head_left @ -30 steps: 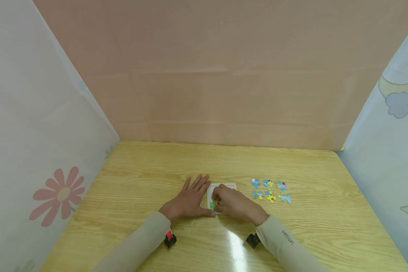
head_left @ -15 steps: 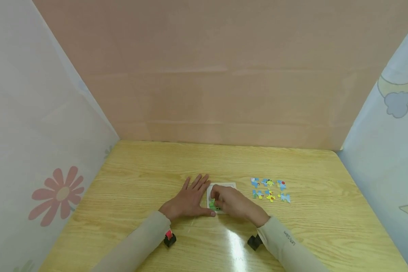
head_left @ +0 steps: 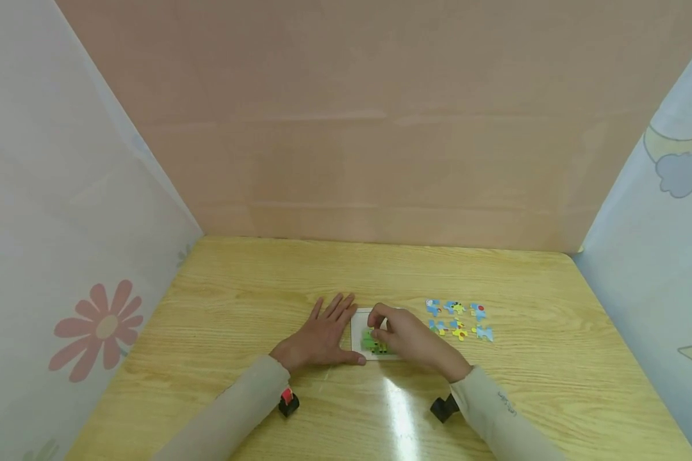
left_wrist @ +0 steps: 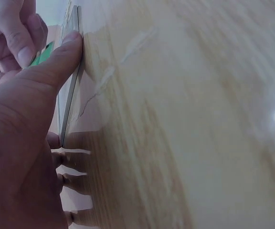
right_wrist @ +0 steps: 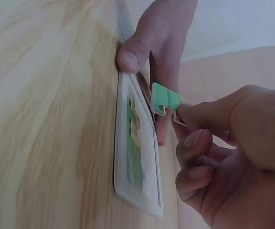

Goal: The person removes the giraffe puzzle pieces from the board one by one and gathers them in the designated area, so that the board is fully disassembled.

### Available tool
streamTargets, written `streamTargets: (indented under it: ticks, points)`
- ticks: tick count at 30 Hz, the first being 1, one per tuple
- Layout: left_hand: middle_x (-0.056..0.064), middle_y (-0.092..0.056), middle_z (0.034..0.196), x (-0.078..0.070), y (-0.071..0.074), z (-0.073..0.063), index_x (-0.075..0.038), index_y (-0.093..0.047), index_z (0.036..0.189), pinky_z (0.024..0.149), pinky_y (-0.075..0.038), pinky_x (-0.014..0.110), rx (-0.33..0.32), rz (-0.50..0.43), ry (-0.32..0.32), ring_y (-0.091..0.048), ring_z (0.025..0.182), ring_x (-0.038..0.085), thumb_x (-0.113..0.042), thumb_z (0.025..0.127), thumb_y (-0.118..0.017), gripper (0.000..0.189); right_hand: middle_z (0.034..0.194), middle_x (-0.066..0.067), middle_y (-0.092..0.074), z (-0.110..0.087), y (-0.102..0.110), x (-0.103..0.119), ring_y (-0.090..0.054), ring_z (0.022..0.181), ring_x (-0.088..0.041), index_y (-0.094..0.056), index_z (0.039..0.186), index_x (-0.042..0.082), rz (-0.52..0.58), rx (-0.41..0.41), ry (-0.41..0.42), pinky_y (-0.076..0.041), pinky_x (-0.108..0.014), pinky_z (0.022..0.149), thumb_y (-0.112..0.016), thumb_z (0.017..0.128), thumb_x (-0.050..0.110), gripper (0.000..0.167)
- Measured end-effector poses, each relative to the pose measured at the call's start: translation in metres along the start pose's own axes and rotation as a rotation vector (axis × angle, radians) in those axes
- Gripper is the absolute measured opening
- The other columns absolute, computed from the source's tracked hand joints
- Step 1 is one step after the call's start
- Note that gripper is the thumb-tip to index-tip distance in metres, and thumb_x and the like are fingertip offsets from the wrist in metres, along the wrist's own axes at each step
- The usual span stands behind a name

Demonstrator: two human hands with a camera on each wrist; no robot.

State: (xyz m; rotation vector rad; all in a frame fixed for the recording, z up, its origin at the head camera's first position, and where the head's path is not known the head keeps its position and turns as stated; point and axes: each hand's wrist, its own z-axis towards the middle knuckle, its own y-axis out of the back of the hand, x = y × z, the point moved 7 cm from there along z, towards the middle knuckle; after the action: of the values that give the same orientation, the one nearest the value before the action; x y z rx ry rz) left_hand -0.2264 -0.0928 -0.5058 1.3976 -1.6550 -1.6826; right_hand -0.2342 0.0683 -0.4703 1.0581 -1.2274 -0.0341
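My left hand (head_left: pixel 317 339) rests beside a white puzzle tray (head_left: pixel 355 320), fingers spread, its thumb along the near edge. In the left wrist view that thumb (left_wrist: pixel 63 55) lies over the edge of the tray. Above the tray, my right hand (head_left: pixel 409 333) pinches a green puzzle piece (right_wrist: pixel 166 101) between thumb and forefinger, and the piece is tilted up off the board. The other fingers of that hand are curled in. Joined green and yellow pieces (right_wrist: pixel 134 152) lie inside the tray, partly hidden by the right hand in the head view.
Several loose jigsaw pieces (head_left: pixel 458 330), blue and yellow, lie in two rows right of the tray on the wooden table (head_left: pixel 254 282). Black wrist camera mounts (head_left: pixel 289 404) sit under the sleeves. A plain backdrop (head_left: pixel 380 160) rises behind the table.
The right hand has moved a little right and up from the tray's lower left corner, with the green piece. That corner now shows white. The left hand stays put.
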Motion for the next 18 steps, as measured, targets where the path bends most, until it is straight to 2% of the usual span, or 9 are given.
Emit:
streamTargets:
  ticks: [10, 14, 18]
  points:
    - [0.004, -0.008, 0.183, -0.001, 0.001, 0.001, -0.012, -0.021, 0.172, 0.136, -0.007, 0.064, -0.013, 0.030, 0.003, -0.006, 0.171, 0.029, -0.082, 0.089, -0.064, 0.116, 0.073, 0.006, -0.055, -0.031, 0.025, -0.028, -0.044, 0.059, -0.004, -0.063, 0.112, 0.013, -0.006, -0.032, -0.102, -0.042, -0.022, 0.053, -0.063, 0.107, 0.013, 0.005]
    - [0.004, -0.008, 0.183, -0.002, 0.001, 0.001, -0.012, -0.021, 0.172, 0.136, -0.007, 0.064, -0.014, 0.026, -0.004, -0.006, 0.171, 0.030, -0.082, 0.089, -0.064, 0.116, 0.079, 0.003, -0.058, -0.047, 0.040, -0.039, -0.043, 0.061, -0.004, -0.062, 0.112, 0.011, -0.015, -0.058, -0.110, -0.042, -0.023, 0.055, -0.062, 0.107, 0.012, 0.006]
    - [0.005, -0.009, 0.183, -0.002, 0.001, 0.001, -0.012, -0.021, 0.172, 0.136, -0.007, 0.064, -0.013, 0.019, -0.006, -0.007, 0.171, 0.030, -0.081, 0.089, -0.065, 0.116, 0.092, -0.001, -0.066, -0.062, 0.053, -0.049, -0.044, 0.065, -0.004, -0.063, 0.111, 0.010, -0.032, -0.093, -0.113, -0.043, -0.023, 0.058, -0.062, 0.106, 0.010, 0.005]
